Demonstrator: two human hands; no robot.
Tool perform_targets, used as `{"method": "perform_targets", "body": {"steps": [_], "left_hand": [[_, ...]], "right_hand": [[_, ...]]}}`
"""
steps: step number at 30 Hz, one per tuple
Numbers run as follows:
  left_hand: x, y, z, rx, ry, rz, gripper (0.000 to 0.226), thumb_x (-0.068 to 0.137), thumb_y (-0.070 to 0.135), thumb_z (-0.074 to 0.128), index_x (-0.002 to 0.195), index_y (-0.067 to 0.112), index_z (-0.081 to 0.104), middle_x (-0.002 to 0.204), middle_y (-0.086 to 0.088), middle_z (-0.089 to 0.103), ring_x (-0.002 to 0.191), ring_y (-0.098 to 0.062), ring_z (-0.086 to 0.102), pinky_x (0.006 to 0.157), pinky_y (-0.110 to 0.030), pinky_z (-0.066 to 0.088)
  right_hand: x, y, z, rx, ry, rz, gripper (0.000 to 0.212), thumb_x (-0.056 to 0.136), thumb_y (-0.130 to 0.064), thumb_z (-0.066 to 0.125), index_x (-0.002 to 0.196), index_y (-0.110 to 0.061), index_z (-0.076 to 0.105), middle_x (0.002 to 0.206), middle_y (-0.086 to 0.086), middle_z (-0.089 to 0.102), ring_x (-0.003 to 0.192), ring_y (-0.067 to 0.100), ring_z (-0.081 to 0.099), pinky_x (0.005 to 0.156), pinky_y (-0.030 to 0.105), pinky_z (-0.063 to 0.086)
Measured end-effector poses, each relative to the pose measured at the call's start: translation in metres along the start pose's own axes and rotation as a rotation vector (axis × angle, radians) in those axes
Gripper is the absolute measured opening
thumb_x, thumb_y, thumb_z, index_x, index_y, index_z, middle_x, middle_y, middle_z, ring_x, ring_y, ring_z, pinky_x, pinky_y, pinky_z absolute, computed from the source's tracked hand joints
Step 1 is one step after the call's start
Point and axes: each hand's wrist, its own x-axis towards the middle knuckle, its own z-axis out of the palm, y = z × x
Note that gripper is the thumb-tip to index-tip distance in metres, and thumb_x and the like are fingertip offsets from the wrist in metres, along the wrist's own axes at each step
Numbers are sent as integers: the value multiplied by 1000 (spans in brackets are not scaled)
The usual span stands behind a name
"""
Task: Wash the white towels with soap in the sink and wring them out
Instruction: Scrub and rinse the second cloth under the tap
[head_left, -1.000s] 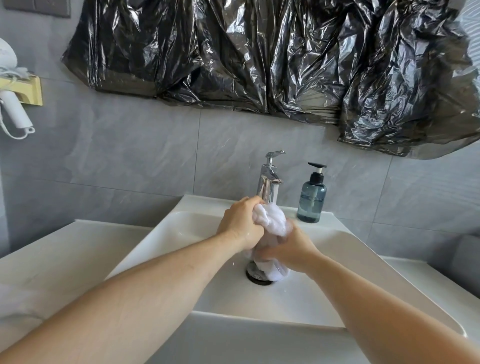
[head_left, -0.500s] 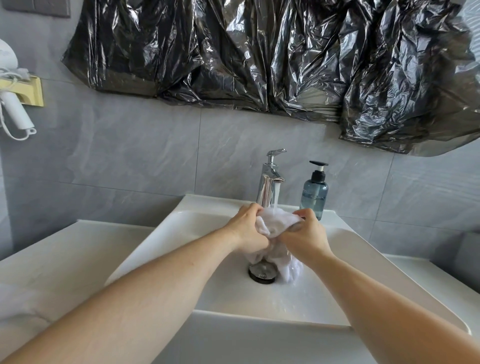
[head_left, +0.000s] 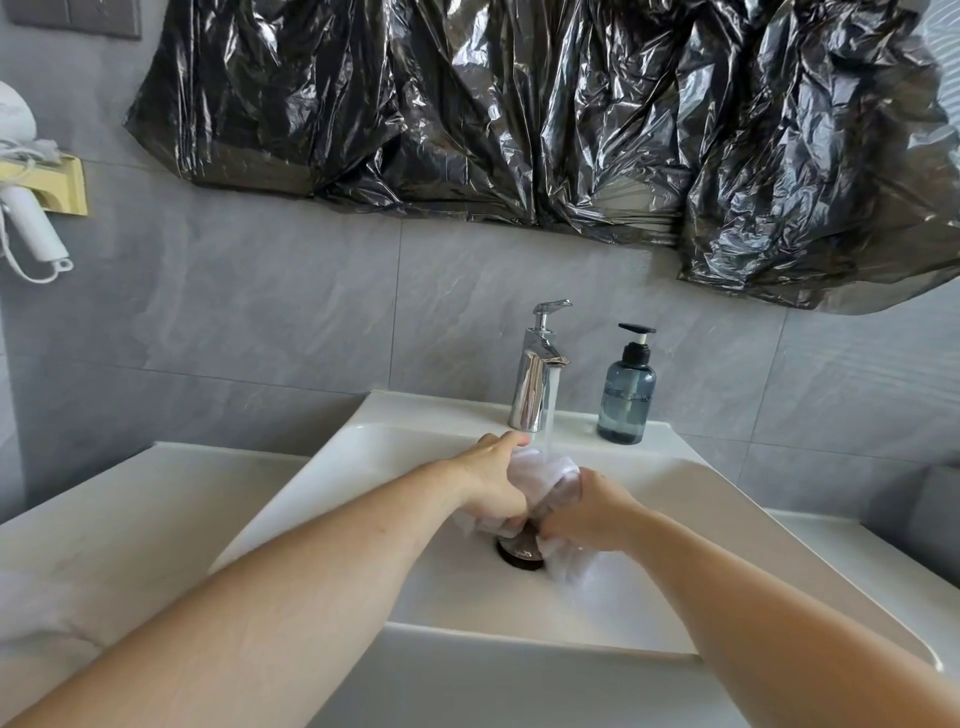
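Observation:
A wet white towel (head_left: 545, 470) is bunched between both hands over the white sink (head_left: 395, 452), right under the running stream from the chrome faucet (head_left: 535, 379). My left hand (head_left: 493, 480) grips its left side, fingers reaching toward the faucet base. My right hand (head_left: 584, 512) grips the right side, and a wet tail of the cloth trails below it into the basin beside the dark drain (head_left: 521, 553). A blue-grey soap pump bottle (head_left: 626, 395) stands on the sink ledge to the right of the faucet.
White counter (head_left: 130, 499) runs to both sides of the sink. A white hair dryer (head_left: 26, 223) hangs on the wall at far left. Crumpled black plastic sheeting (head_left: 519, 114) covers the wall above the sink.
Both hands have dropped lower into the basin with the towel. The right hand slid down from the top of the bundle toward the drain, and the water stream now hits the cloth.

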Motion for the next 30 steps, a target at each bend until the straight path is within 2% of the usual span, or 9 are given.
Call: {"method": "perform_targets", "body": {"steps": [2,5,9,12,16,19,24,28,30], "left_hand": [[-1,0,1,67,-9,-8,105,64,23,80,150,46,24,141,7,35,97,-21,69,63,-38,64],[-1,0,2,124,-4,37,76,50,39,83,117,14,59,103,-3,61,62,-17,73,53,-39,64],[-4,0,-5,10,88,49,16,55,27,68,67,16,66,65,2,70,55,-12,71,49,-24,55],[-5,1,-9,-17,333,47,10,77,32,65,86,30,62,78,9,68,73,-13,67,60,-26,49],[2,8,-10,-159,481,59,33,79,34,57,111,37,61,102,6,73,95,-25,68,78,-34,55],[5,12,-10,-329,530,57,27,80,34,58,106,38,65,104,8,74,98,-24,67,84,-35,55],[7,11,-12,-514,552,-4,12,87,21,63,88,34,64,92,7,69,99,-24,67,79,-29,48],[9,7,-10,-681,514,-35,10,90,19,61,92,28,65,84,3,66,91,-25,67,74,-27,45],[9,6,-9,-761,481,-56,6,88,20,62,90,24,67,80,2,68,83,-24,67,71,-28,48]], "right_hand": [[1,-5,-1,39,94,-52,22,84,-20,70,105,-17,64,102,5,72,83,19,59,75,32,55],[-2,-13,-3,223,292,-148,11,83,-14,66,92,-20,65,80,-4,67,72,17,60,55,26,45],[-14,-22,-5,361,374,-303,19,80,-10,68,94,-22,66,85,-2,69,68,10,60,51,22,46],[-17,-23,-7,486,378,-319,32,85,-8,68,111,-26,61,95,-6,70,62,-3,62,47,20,48],[-11,-20,-8,588,409,-290,33,88,-17,70,114,-31,56,103,-11,71,81,15,70,57,30,50],[-9,-20,-7,596,403,-274,41,90,-29,73,123,-33,51,111,-12,68,87,12,70,65,27,49],[-8,-16,-7,609,222,-103,83,75,-46,79,145,-33,36,132,-9,57,108,13,66,80,32,55],[-12,-21,-9,703,33,-19,61,85,-29,77,137,-27,45,116,1,68,93,15,69,66,28,51],[-11,-19,-4,670,-23,-61,70,75,-31,87,133,-25,49,113,2,72,95,16,73,71,30,56]]}}
